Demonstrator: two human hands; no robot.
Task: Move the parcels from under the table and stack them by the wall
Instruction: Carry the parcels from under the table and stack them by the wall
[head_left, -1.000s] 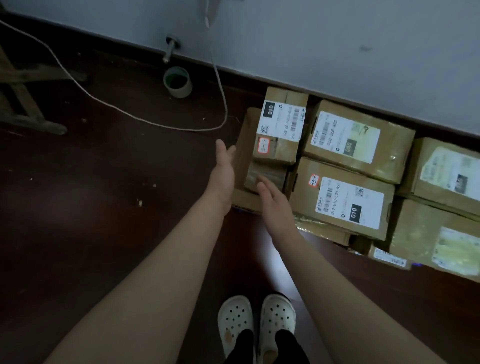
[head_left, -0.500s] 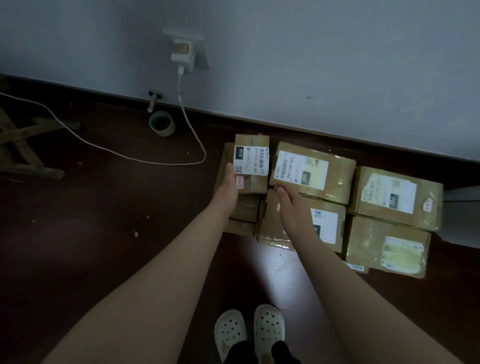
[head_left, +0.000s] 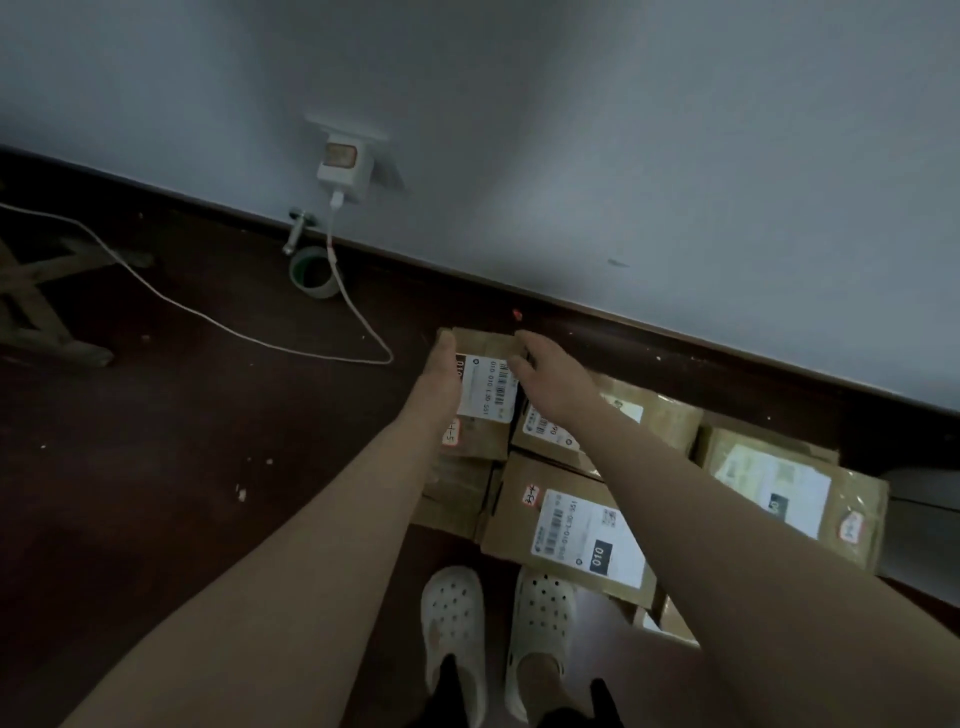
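Since the previous half second, your left hand and right hand had slid up the small parcel, gripping its sides atop the stack by the wall. At ten o'clock, a cable crossed the dark floor.

Bare arms, white perforated clogs, blk trousers

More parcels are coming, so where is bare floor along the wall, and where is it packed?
Bare floor lies left of the small parcel held by both hands, bordered by the white cable and tape roll. Rightward, parcels crowd along the baseboard.
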